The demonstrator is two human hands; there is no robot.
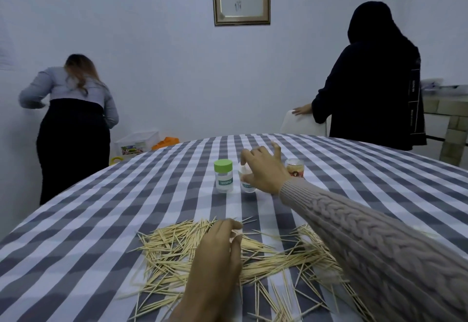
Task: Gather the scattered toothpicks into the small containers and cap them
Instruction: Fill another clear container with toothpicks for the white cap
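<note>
Many wooden toothpicks lie scattered on the checked tablecloth near me. My left hand rests on the pile, its fingertips pinched on a few toothpicks. Further out stand three small containers: a clear one with a green cap, a clear uncapped one, and one with a red label. My right hand, in a knitted sleeve, reaches over the middle container, thumb and fingers around its top; whether it grips the container I cannot tell.
The round table has a grey and white checked cloth. Beyond its far edge stand two people with their backs turned, one at left, one at right touching a white chair. Plastic boxes sit on the floor.
</note>
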